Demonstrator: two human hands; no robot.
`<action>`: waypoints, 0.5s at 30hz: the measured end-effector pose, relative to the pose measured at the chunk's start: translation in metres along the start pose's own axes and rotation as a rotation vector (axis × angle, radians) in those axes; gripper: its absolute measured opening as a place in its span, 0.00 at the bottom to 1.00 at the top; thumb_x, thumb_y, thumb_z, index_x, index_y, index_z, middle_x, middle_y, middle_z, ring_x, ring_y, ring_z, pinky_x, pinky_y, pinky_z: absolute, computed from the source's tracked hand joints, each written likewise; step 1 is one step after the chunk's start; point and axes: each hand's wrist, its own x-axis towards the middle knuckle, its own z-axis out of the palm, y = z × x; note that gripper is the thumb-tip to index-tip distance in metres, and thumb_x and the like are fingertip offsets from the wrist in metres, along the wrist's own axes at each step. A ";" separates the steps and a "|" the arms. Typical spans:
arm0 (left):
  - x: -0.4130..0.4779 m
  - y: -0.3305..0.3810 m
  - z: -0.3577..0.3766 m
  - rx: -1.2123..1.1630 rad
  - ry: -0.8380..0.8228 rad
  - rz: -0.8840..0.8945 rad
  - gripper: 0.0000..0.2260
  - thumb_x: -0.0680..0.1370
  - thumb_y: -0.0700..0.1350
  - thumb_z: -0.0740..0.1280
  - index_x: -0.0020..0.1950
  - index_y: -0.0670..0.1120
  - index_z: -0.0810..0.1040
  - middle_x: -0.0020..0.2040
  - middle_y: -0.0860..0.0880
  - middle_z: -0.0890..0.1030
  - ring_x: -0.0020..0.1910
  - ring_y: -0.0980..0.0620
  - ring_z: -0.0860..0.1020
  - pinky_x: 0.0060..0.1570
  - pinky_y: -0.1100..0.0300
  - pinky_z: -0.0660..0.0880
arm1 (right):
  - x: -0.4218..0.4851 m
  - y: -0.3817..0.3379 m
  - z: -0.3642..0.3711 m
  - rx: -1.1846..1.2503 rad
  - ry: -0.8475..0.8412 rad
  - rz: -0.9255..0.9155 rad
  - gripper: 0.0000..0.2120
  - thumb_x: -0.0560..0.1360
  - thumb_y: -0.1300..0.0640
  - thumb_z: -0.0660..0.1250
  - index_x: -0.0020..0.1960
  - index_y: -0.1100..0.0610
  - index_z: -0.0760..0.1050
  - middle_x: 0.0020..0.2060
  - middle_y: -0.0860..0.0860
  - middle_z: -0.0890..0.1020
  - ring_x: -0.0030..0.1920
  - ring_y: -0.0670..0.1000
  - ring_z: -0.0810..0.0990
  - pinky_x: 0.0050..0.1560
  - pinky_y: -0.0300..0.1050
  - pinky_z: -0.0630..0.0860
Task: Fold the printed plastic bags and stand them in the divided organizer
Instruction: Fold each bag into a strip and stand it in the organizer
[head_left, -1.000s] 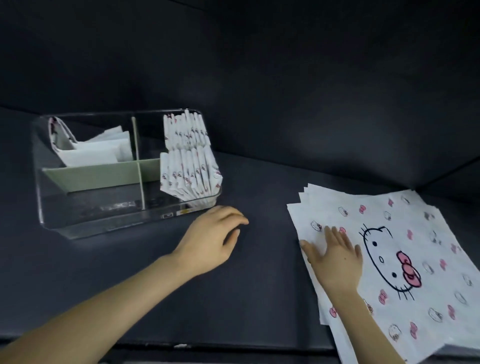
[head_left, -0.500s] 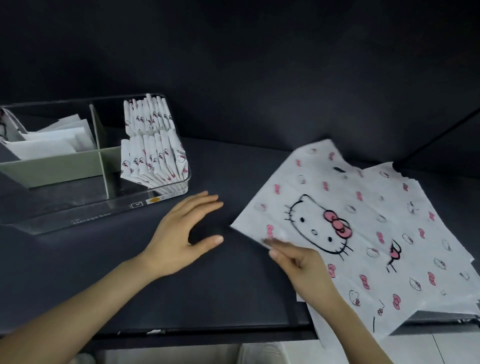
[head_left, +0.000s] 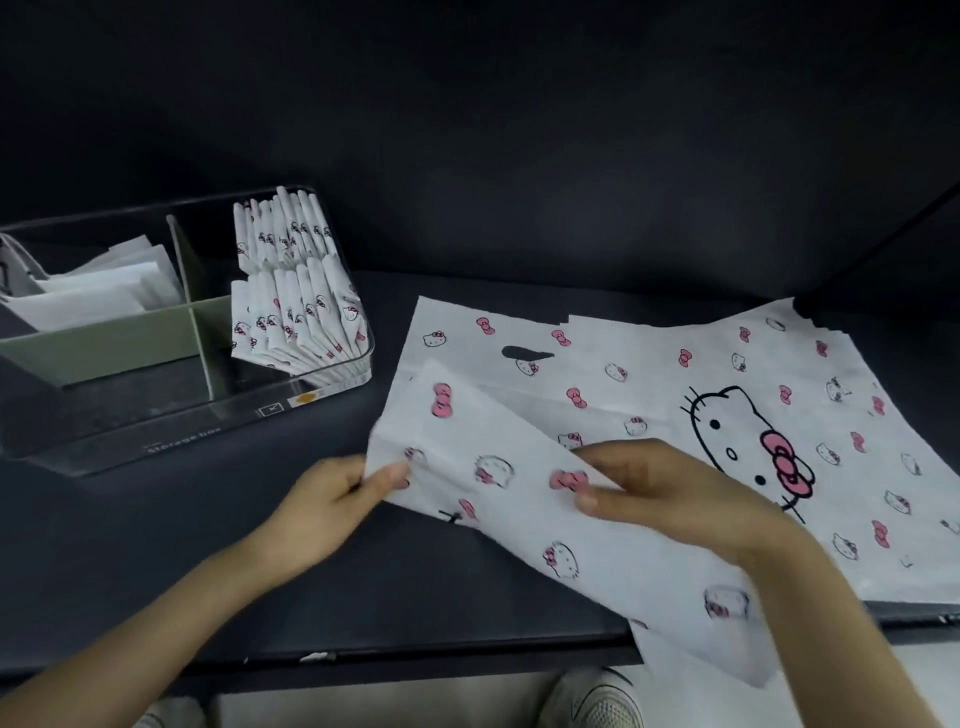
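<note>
A single printed bag (head_left: 519, 499) is held just above the dark table (head_left: 260, 571), between the clear organizer (head_left: 322, 387) on the left and the flat stack of unfolded bags (head_left: 649, 374) on the right. Its left corner is pinched between the thumb and fingers of the left hand (head_left: 332, 499), and its middle is gripped by the right hand (head_left: 665, 493), whose fingers are curled round the sheet. Two holds are probably used because the thin film is limp: a taut span is kept between them so that a straight crease can be laid. The bag's far end is left drooping past the table's near edge. A fold is judged to be just beginning. In the organizer's two right-hand compartments, folded bags (head_left: 296, 312) are stood on edge in tight rows, presumably so that each is propped by its neighbours. Plain white folded pieces (head_left: 88, 291) are kept behind the green divider (head_left: 104, 338).
</note>
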 end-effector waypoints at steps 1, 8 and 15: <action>0.000 0.002 0.001 -0.085 0.058 -0.041 0.15 0.76 0.56 0.62 0.42 0.50 0.84 0.45 0.57 0.85 0.44 0.65 0.80 0.46 0.72 0.73 | -0.007 0.003 -0.011 -0.042 -0.007 0.030 0.15 0.71 0.51 0.70 0.57 0.54 0.80 0.53 0.46 0.84 0.56 0.45 0.81 0.56 0.37 0.75; 0.002 0.009 0.001 0.015 0.150 -0.135 0.11 0.80 0.49 0.60 0.44 0.49 0.80 0.43 0.56 0.83 0.45 0.65 0.79 0.45 0.73 0.70 | -0.049 0.035 -0.056 0.224 0.333 0.012 0.39 0.52 0.26 0.74 0.56 0.48 0.82 0.52 0.55 0.84 0.53 0.55 0.82 0.46 0.40 0.79; 0.009 0.011 0.003 0.207 0.198 -0.126 0.18 0.81 0.46 0.61 0.71 0.56 0.66 0.45 0.60 0.79 0.48 0.55 0.80 0.47 0.58 0.72 | 0.011 0.054 -0.028 0.532 0.772 0.155 0.26 0.68 0.55 0.76 0.64 0.50 0.73 0.52 0.51 0.83 0.46 0.51 0.83 0.41 0.42 0.77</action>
